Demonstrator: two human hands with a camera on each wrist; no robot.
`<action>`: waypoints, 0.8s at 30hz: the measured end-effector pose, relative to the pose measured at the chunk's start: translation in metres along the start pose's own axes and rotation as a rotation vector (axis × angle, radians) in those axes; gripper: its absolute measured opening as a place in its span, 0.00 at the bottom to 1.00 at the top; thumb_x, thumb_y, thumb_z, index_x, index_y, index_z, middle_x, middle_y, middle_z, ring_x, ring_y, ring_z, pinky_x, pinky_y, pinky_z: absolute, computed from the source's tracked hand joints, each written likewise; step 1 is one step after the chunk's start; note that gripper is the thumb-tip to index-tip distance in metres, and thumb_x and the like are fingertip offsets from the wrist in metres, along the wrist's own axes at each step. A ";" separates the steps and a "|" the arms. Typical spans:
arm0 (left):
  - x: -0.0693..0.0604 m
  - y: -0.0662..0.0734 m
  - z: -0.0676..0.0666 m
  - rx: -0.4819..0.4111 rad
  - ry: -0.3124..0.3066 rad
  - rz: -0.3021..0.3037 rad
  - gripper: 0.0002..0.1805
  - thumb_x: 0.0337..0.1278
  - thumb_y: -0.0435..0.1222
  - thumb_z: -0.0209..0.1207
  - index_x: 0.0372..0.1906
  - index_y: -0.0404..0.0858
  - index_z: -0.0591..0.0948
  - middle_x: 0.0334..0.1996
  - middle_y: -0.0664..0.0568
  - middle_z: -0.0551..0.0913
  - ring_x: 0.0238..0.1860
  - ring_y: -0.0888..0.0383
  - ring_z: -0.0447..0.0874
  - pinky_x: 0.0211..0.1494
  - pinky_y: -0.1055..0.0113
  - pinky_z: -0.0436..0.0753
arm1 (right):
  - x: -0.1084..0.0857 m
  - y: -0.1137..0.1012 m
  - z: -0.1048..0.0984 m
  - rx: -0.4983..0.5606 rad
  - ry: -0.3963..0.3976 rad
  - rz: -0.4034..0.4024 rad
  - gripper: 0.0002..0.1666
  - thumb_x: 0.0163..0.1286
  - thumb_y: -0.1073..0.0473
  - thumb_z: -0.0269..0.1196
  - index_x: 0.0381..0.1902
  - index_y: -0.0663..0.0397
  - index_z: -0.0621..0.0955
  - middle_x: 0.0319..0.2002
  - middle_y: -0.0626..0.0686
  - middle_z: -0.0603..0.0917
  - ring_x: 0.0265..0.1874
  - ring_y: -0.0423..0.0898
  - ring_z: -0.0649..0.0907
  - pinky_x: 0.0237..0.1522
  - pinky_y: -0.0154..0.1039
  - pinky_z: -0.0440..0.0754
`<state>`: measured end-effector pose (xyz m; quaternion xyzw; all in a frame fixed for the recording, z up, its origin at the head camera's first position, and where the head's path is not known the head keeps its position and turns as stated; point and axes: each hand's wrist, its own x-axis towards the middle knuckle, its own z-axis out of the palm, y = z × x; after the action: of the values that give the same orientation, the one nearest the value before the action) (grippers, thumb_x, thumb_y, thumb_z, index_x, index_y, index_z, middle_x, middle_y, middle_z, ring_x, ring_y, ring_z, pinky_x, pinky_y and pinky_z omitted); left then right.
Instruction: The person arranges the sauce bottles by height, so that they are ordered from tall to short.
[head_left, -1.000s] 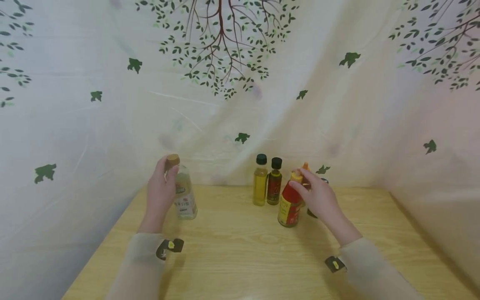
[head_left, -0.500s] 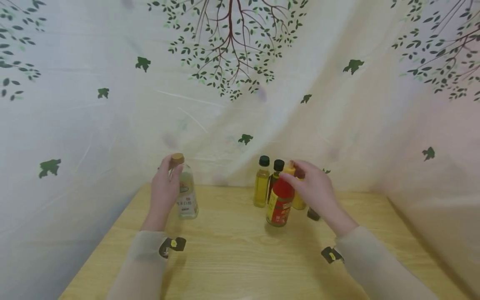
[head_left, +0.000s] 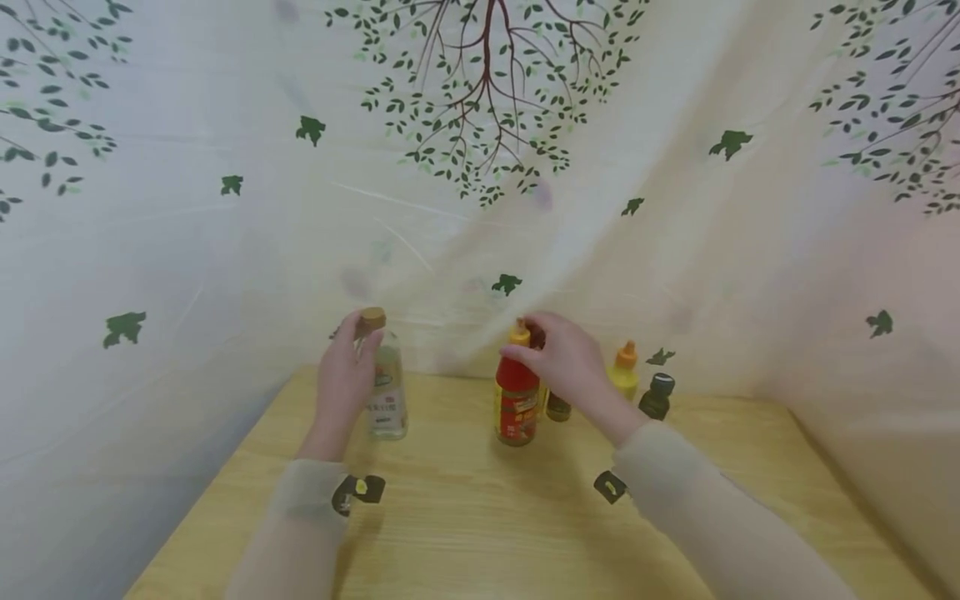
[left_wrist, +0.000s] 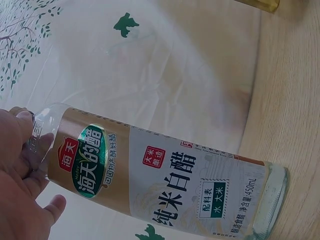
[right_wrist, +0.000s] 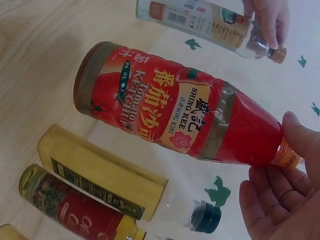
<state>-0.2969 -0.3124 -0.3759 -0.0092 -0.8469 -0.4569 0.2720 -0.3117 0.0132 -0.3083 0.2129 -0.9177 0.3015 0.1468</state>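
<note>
My left hand (head_left: 345, 387) grips the neck of a clear glass vinegar bottle (head_left: 387, 404), which stands near the back of the table on the left. In the left wrist view, this vinegar bottle (left_wrist: 170, 180) shows a tan and white label. With curled fingers and thumb, my right hand (head_left: 573, 362) holds a red ketchup bottle (head_left: 517, 408) by its orange-yellow top. Its tomato label faces the right wrist view, where the ketchup bottle (right_wrist: 165, 107) is upright relative to the table. Whether its base touches the table I cannot tell.
Behind the ketchup, mostly hidden in the head view, are a yellow oil bottle (right_wrist: 100, 172) and a red-labelled olive oil bottle (right_wrist: 75, 207). Right of them stand a yellow squeeze bottle (head_left: 624, 371) and a dark-capped bottle (head_left: 657, 396). A leaf-print curtain (head_left: 450, 275) hangs behind the wooden table (head_left: 480, 525).
My right hand has carried the ketchup bottle left, from beside the squeeze bottle to in front of the oil bottles. The left hand keeps its hold on the vinegar; the head view has shifted slightly.
</note>
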 end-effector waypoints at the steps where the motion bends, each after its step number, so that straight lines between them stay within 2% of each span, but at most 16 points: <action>1: 0.000 0.000 0.001 0.000 0.003 0.006 0.29 0.90 0.53 0.49 0.82 0.44 0.69 0.76 0.45 0.77 0.80 0.38 0.69 0.82 0.32 0.66 | 0.002 -0.003 0.002 0.003 -0.009 0.005 0.31 0.73 0.41 0.78 0.63 0.54 0.85 0.47 0.51 0.89 0.45 0.51 0.86 0.46 0.49 0.87; 6: 0.000 -0.001 0.002 -0.006 0.015 0.029 0.27 0.90 0.51 0.51 0.80 0.44 0.71 0.74 0.46 0.79 0.80 0.41 0.69 0.83 0.35 0.66 | 0.012 -0.016 0.013 0.024 -0.053 0.039 0.32 0.72 0.39 0.77 0.63 0.53 0.84 0.50 0.51 0.88 0.46 0.50 0.86 0.47 0.48 0.88; 11: 0.000 0.000 0.002 0.005 0.011 0.008 0.30 0.90 0.51 0.50 0.83 0.42 0.68 0.76 0.44 0.77 0.81 0.40 0.68 0.83 0.35 0.66 | 0.022 -0.022 0.025 0.020 -0.049 0.034 0.31 0.72 0.39 0.77 0.60 0.52 0.83 0.49 0.50 0.87 0.44 0.50 0.85 0.44 0.47 0.86; 15: -0.001 0.002 0.001 0.014 0.006 -0.012 0.31 0.90 0.52 0.50 0.84 0.42 0.67 0.77 0.43 0.76 0.82 0.39 0.67 0.84 0.34 0.64 | 0.027 -0.023 0.034 0.024 -0.042 0.032 0.30 0.72 0.39 0.78 0.58 0.52 0.83 0.47 0.49 0.86 0.42 0.49 0.84 0.43 0.46 0.85; 24: -0.004 0.005 0.001 0.015 0.012 -0.002 0.30 0.90 0.53 0.50 0.82 0.43 0.69 0.76 0.45 0.78 0.82 0.39 0.67 0.84 0.35 0.64 | 0.029 -0.017 0.049 0.003 -0.069 0.041 0.29 0.72 0.38 0.77 0.56 0.52 0.82 0.44 0.49 0.86 0.39 0.48 0.83 0.40 0.45 0.85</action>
<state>-0.2928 -0.3082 -0.3742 -0.0034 -0.8487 -0.4507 0.2766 -0.3356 -0.0385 -0.3262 0.2047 -0.9259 0.2983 0.1086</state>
